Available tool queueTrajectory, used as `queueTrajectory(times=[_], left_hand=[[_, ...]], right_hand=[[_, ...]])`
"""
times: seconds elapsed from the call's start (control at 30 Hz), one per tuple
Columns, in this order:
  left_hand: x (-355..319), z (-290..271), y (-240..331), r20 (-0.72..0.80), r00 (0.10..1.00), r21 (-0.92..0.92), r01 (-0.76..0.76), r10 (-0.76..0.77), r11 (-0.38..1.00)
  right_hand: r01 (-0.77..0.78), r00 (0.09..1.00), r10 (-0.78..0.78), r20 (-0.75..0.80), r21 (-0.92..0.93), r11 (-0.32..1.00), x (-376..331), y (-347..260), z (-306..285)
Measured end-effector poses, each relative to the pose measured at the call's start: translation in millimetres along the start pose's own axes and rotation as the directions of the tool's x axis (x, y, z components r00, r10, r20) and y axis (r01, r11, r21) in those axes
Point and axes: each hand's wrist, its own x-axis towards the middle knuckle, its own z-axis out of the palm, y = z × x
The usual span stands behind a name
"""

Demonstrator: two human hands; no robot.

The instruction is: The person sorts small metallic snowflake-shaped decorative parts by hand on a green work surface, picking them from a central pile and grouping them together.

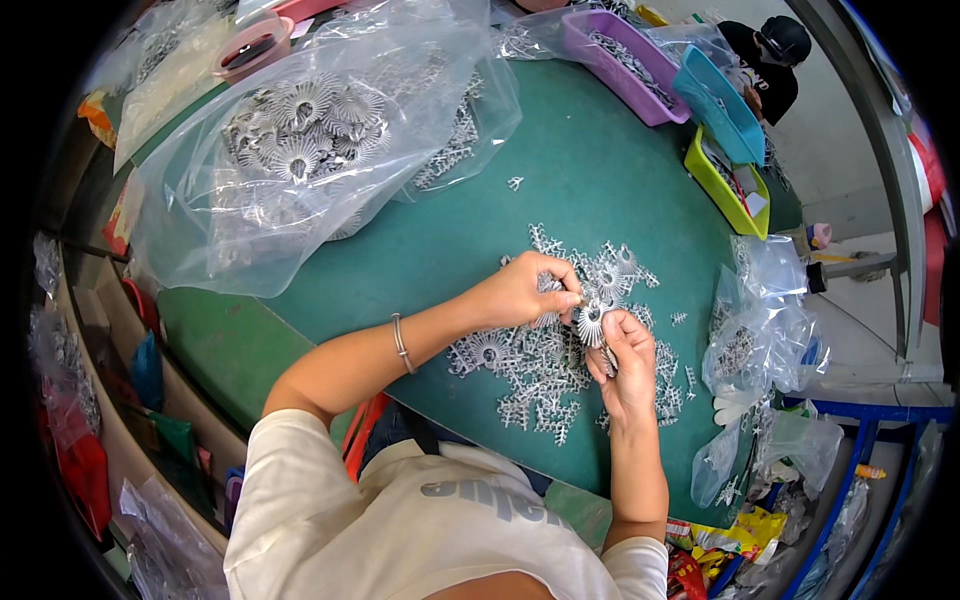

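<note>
A round silver piece with fan-like ribs (pixel 592 325) is pinched between the thumb and fingers of my right hand (pixel 630 365). My left hand (pixel 525 290) is closed, its thumb and forefinger tips pressed together at that piece's upper edge. Whatever small thing they pinch is too small to make out. Beneath both hands spreads a loose heap of small branched silver pieces (pixel 545 390). Among them lie more round ribbed pieces, one (pixel 488 350) to the left of the heap and another (pixel 610 275) just beyond my hands.
On the green table (pixel 400 255), a large clear plastic bag (pixel 190 215) of ribbed pieces lies far left. Purple (pixel 655 105), blue (pixel 725 120) and lime-green (pixel 735 205) baskets line the far right. Plastic bags (pixel 765 330) crowd the right edge. A person (pixel 760 65) is beyond the baskets.
</note>
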Motion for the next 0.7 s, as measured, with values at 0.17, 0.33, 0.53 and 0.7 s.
queueTrajectory(times=[0.17, 0.33, 0.53, 0.7], left_hand=[[0, 1, -1, 0.042, 0.999, 0.007, 0.007, -0.007, 1.0], [-2, -2, 6, -0.05, 0.996, 0.027, -0.073, 0.074, 0.997], [-4, 2, 13, -0.096, 0.99, 0.081, -0.1, 0.107, 0.992], [-5, 3, 11, -0.114, 0.96, 0.197, -0.231, 0.256, 0.953]], right_hand=[[-0.168, 0.986, 0.166, 0.025, 0.178, 0.97, 1, -6, -3], [-0.279, 0.959, 0.251, 0.132, 0.283, 0.917, 4, -11, -8], [-0.043, 0.999, 0.041, -0.02, -0.079, 0.996, 1, -6, -1], [-0.11, 0.991, 0.106, 0.087, 0.042, 0.993, 4, -13, -8]])
